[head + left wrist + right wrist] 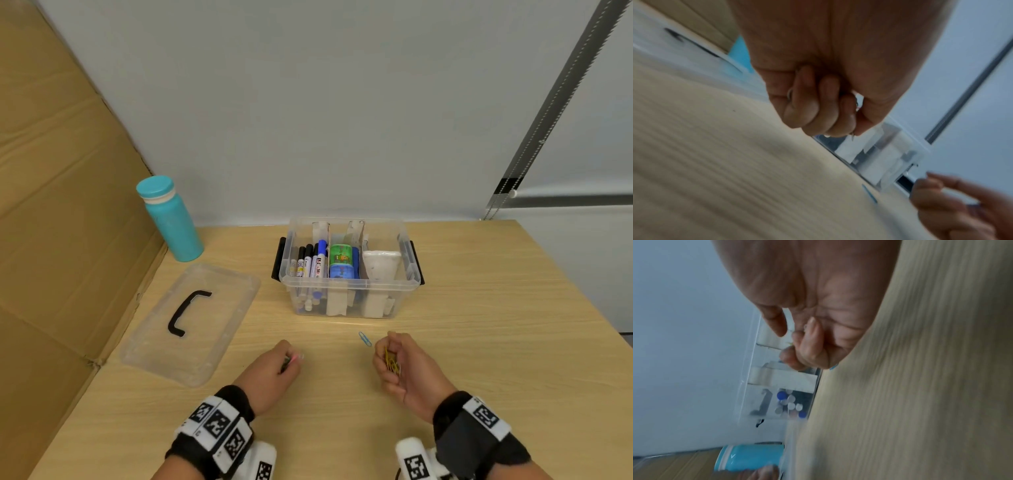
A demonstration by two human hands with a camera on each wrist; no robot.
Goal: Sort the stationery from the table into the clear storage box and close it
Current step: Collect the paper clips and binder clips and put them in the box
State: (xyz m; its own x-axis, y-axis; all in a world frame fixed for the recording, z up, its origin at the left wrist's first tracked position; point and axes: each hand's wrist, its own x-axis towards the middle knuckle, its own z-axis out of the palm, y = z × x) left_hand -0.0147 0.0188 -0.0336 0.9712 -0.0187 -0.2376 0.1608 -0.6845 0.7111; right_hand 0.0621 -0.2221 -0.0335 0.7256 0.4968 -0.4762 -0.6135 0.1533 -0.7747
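The clear storage box (349,294) stands open mid-table, with markers (310,263), a green and blue item and a white item in its compartments. Its clear lid (191,322) with a black handle lies flat to the left. One blue paper clip (364,339) lies on the table in front of the box. My right hand (397,363) is cupped, fingers curled round a bunch of yellow paper clips (392,361), just right of the blue clip. My left hand (277,366) is a fist round several paper clips (291,360); metal loops show between its fingers (818,104).
A teal bottle (173,219) stands at the back left by a cardboard wall (61,205). The wooden table (479,325) runs to a right edge near a grey wall. The box has black latches (278,258) on both ends.
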